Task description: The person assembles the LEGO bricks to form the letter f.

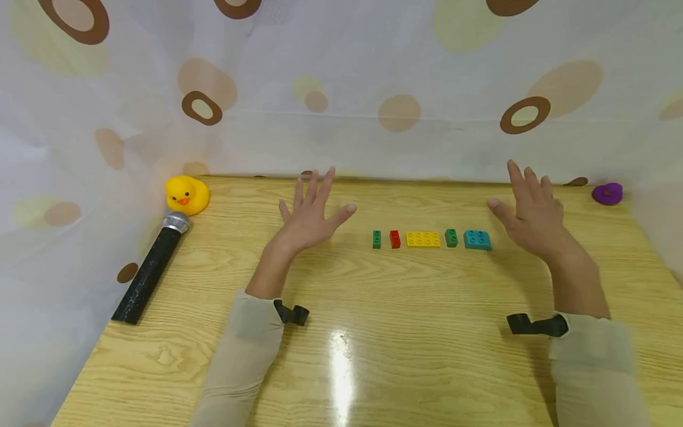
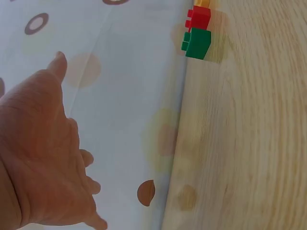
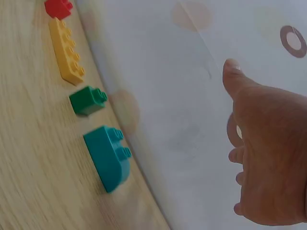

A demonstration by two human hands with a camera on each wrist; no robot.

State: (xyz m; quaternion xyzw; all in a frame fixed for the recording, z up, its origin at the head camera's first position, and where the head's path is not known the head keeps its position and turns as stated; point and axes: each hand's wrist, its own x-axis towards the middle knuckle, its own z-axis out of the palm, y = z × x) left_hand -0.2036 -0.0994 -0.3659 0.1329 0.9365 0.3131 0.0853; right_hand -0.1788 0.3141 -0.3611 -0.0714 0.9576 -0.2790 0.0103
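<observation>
A row of toy building bricks lies on the wooden table between my hands. From left to right in the head view come a green brick (image 1: 376,239), a red brick (image 1: 395,239), a long yellow brick (image 1: 423,239), a second green brick (image 1: 451,238) and a teal brick (image 1: 477,239). Left of the row, my left hand (image 1: 306,225) hovers with fingers spread, holding nothing. My right hand (image 1: 536,222) is nearest the teal brick (image 3: 106,158), apart from it, its fingers extended and holding nothing. The wrist views show both palms free of any object.
At the left edge, a yellow rubber duck (image 1: 188,194) sits by the head of a black microphone (image 1: 152,267). A small purple toy (image 1: 608,194) stands at the far right corner. Behind the table (image 1: 405,356) hangs a white curtain (image 1: 352,71) with brown and yellow spots.
</observation>
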